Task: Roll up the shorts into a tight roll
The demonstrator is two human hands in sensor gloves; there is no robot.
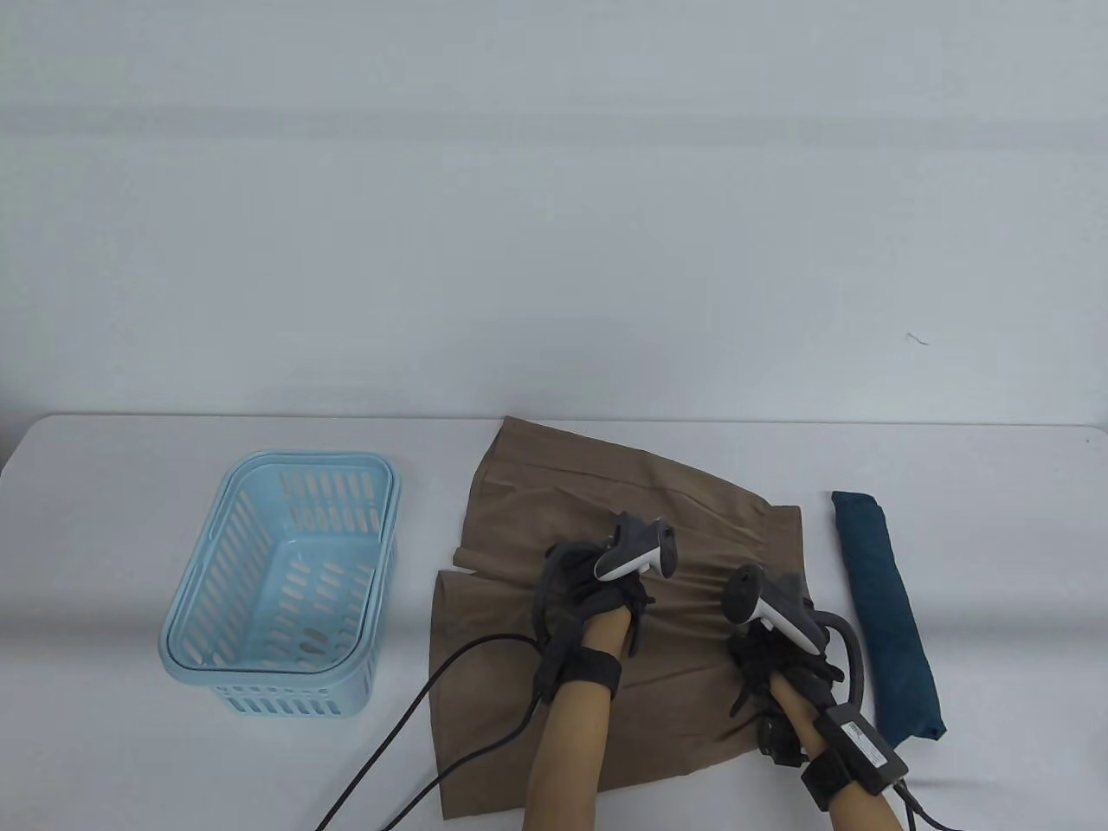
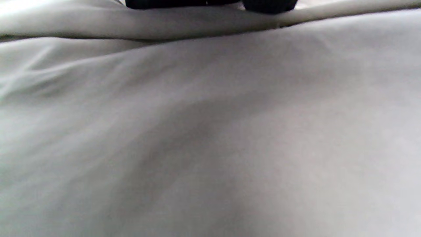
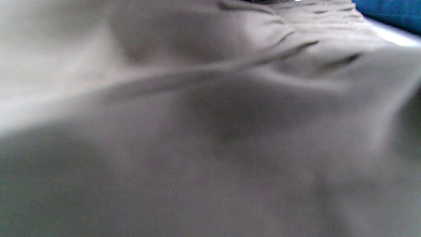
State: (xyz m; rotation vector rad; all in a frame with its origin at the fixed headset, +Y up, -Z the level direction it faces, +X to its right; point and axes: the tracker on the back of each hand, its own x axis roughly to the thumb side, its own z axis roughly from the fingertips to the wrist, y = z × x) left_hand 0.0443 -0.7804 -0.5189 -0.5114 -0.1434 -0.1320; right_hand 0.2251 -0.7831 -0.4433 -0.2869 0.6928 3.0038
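Looks like a bare recording setup: white table [image 1: 130, 485] across the lower frame, plain pale wall [image 1: 554, 216] filling the upper half.

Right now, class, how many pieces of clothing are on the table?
2. Brown shorts lie spread mid-table under both hands; a dark blue roll lies to their right. The basket on the left looks empty; nothing seems hidden.

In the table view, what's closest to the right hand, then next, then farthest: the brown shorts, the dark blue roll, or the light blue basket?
1. Brown fabric shorts: directly under the right hand.
2. Dark blue rolled cloth: just to its right, on the table.
3. Light blue plastic basket: far off to the left, beyond the left hand.
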